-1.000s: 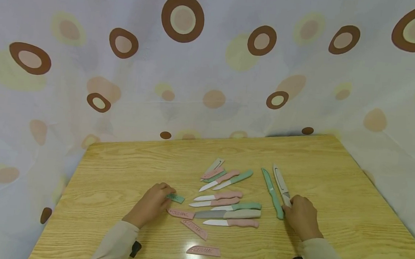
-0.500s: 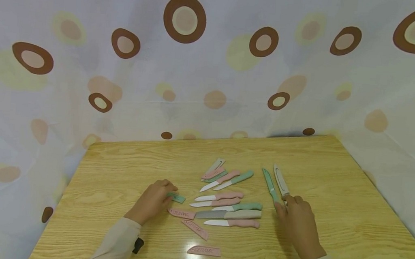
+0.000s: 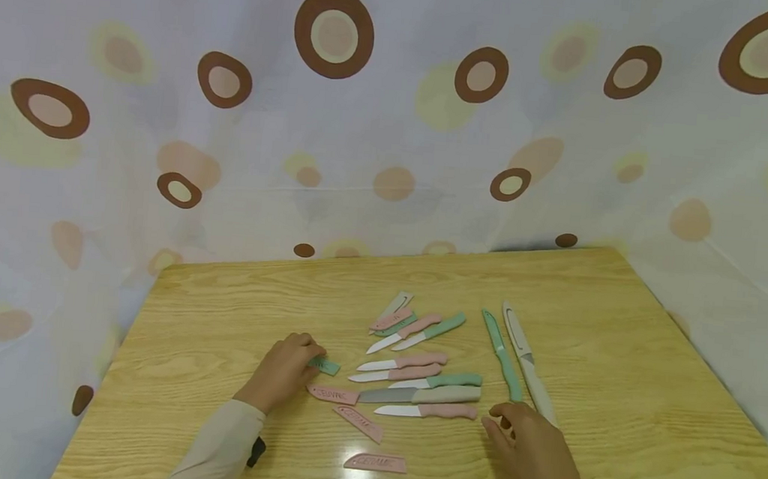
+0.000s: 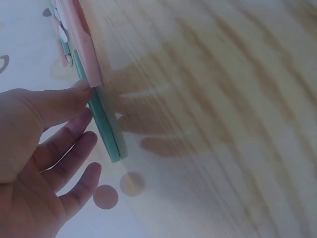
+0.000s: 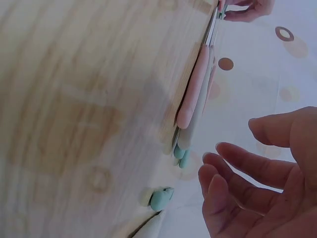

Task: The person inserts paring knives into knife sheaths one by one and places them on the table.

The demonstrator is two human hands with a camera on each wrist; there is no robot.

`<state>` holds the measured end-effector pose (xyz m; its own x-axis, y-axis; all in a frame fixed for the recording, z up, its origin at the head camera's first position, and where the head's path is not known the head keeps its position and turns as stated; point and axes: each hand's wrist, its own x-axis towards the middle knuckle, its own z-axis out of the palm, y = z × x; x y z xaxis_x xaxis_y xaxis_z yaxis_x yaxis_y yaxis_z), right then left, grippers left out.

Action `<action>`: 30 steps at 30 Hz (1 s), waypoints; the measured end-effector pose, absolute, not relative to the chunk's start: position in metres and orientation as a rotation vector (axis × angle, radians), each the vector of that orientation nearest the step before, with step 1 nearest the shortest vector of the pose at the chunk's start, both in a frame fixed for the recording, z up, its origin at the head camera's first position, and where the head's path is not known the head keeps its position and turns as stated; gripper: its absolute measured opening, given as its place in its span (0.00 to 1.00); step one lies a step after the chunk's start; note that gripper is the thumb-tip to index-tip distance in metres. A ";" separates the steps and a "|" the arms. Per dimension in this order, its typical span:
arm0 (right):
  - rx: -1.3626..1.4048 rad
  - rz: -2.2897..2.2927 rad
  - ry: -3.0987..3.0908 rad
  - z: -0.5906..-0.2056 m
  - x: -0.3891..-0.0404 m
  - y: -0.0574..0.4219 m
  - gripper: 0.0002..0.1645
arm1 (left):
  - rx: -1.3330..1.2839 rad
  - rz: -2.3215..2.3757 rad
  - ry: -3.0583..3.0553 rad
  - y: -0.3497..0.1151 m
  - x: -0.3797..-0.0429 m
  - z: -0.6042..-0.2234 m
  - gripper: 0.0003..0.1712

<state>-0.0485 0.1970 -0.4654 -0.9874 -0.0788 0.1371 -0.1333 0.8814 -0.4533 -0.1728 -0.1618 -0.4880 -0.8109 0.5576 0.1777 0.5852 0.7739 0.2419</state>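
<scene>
In the head view my left hand (image 3: 281, 373) has thumb and fingertips on a green knife sheath (image 3: 326, 366), pinching it near the table; its covered end is hidden. A pink sheath (image 3: 336, 395) lies just in front. My right hand (image 3: 533, 448) hovers with loosely curled fingers, holding nothing, beside the handle of a pink paring knife (image 3: 449, 411). In the right wrist view, a gap separates its fingers (image 5: 237, 158) from that pink handle (image 5: 193, 94). Beyond this hand lie a sheathed green knife (image 3: 504, 360) and a sheathed beige knife (image 3: 528, 364), side by side.
Several unsheathed knives with pink, green and beige handles (image 3: 449, 395) lie in the middle, blades leftward. Behind them is a small pile of sheaths (image 3: 394, 319). Two more pink sheaths (image 3: 376, 462) lie toward the front. A dotted cloth (image 3: 392, 218) hangs behind the wooden table (image 3: 230, 302).
My right hand has let go of the sheathed beige knife, passed the sheathed green one and moved toward the front left, near the pink knife handle. The left hand stays on the green sheath.
</scene>
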 end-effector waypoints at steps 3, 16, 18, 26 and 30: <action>0.167 0.767 -2.943 -0.467 -0.045 0.195 0.10 | -0.929 -0.429 -2.867 -0.162 -0.172 -0.488 0.11; 0.170 0.831 -2.958 -0.466 -0.044 0.187 0.05 | -0.928 -0.361 -2.857 -0.161 -0.173 -0.491 0.10; 0.180 0.829 -2.948 -0.467 -0.044 0.187 0.04 | -0.928 -0.354 -2.854 -0.161 -0.173 -0.491 0.10; 0.280 0.797 -2.850 -0.467 -0.048 0.184 0.03 | -0.925 -0.336 -2.832 -0.159 -0.171 -0.493 0.11; 0.361 0.733 -2.782 -0.464 -0.058 0.184 0.04 | -0.934 -0.369 -2.775 -0.157 -0.169 -0.486 0.12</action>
<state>-0.0576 0.1840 -0.4639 -0.9403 -0.1746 0.2923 -0.2960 0.8434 -0.4484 -0.1687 -0.1572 -0.4858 -0.7836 0.5659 0.2564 0.6132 0.7707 0.1731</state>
